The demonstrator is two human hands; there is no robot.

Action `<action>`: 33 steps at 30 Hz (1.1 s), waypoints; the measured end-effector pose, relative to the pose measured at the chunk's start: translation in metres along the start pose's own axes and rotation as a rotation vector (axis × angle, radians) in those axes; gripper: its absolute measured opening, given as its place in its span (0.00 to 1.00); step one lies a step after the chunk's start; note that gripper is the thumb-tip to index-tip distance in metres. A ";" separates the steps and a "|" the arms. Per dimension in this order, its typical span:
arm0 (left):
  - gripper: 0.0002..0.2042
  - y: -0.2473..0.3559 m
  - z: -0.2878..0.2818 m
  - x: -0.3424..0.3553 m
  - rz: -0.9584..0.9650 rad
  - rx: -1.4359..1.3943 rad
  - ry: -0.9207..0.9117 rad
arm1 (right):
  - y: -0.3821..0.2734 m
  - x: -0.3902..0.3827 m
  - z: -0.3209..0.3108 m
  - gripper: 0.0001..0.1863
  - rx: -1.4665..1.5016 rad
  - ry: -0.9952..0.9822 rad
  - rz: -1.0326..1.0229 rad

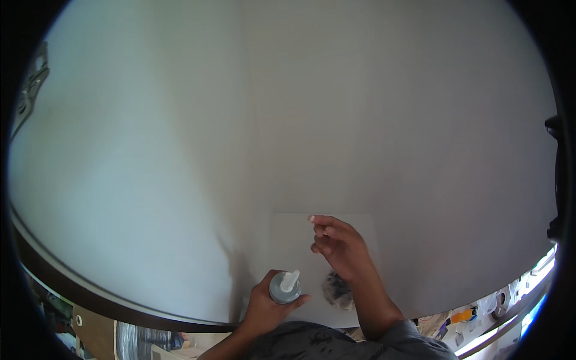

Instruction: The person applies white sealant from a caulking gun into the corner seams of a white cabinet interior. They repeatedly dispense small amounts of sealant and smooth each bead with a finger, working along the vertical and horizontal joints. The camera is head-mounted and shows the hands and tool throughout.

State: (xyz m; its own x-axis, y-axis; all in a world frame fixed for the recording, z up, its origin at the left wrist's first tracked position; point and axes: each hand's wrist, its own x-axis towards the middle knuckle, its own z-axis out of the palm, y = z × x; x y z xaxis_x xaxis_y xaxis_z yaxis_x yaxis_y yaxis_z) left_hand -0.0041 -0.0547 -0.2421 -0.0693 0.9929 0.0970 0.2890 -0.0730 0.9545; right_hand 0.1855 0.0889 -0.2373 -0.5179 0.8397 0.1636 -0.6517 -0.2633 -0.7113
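My left hand is wrapped round a pump bottle, which has a greyish see-through body and a white pump top. To its right and farther off, my right hand is raised, fingers loosely bent and apart, with no object visible in it. A small white patch shows at one of its fingertips; I cannot tell whether it is a nail or some substance. Partly behind my right forearm lies a dark bundle in what looks like clear plastic, on a white surface.
Tall white panels rise on the left, ahead and on the right. A metal hinge sits at the far left edge, and dark fittings at the far right. Behind, beyond the panels' edges, are a brown board and assorted clutter.
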 end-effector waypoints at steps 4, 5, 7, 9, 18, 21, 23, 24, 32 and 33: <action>0.26 -0.007 -0.007 0.009 -0.105 -0.013 -0.007 | 0.072 0.078 -0.078 0.21 -0.172 0.246 0.212; 0.25 -0.007 -0.009 0.011 -0.146 -0.044 -0.017 | 0.090 0.095 -0.096 0.21 -0.250 0.348 0.291; 0.24 -0.003 -0.013 0.013 -0.143 -0.042 0.000 | 0.120 0.123 -0.125 0.22 -0.212 0.376 0.342; 0.24 0.004 -0.009 0.007 -0.140 -0.031 0.026 | 0.143 0.143 -0.143 0.23 -0.186 0.383 0.384; 0.27 -0.009 -0.007 0.005 -0.057 -0.027 0.067 | 0.187 0.223 -0.174 0.15 -0.165 0.453 0.572; 0.30 -0.014 -0.007 0.006 -0.027 -0.024 0.044 | 0.191 0.229 -0.179 0.12 -0.146 0.449 0.587; 0.30 -0.014 -0.007 0.005 -0.004 -0.009 0.037 | 0.191 0.234 -0.181 0.11 -0.169 0.456 0.597; 0.30 -0.014 -0.006 0.004 -0.024 -0.017 0.039 | 0.191 0.237 -0.182 0.10 -0.165 0.436 0.616; 0.30 -0.021 -0.006 0.004 -0.005 -0.017 0.050 | 0.182 0.259 -0.182 0.07 -0.181 0.435 0.721; 0.30 -0.022 -0.007 0.004 -0.004 -0.025 0.045 | 0.182 0.260 -0.181 0.06 -0.153 0.426 0.717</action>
State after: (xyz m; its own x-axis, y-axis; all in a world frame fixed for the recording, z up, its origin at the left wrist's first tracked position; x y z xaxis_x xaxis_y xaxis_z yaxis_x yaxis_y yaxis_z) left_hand -0.0171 -0.0495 -0.2611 -0.1135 0.9879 0.1054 0.2645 -0.0722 0.9617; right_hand 0.0326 0.3455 -0.4480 -0.5041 0.6095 -0.6119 -0.1477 -0.7589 -0.6342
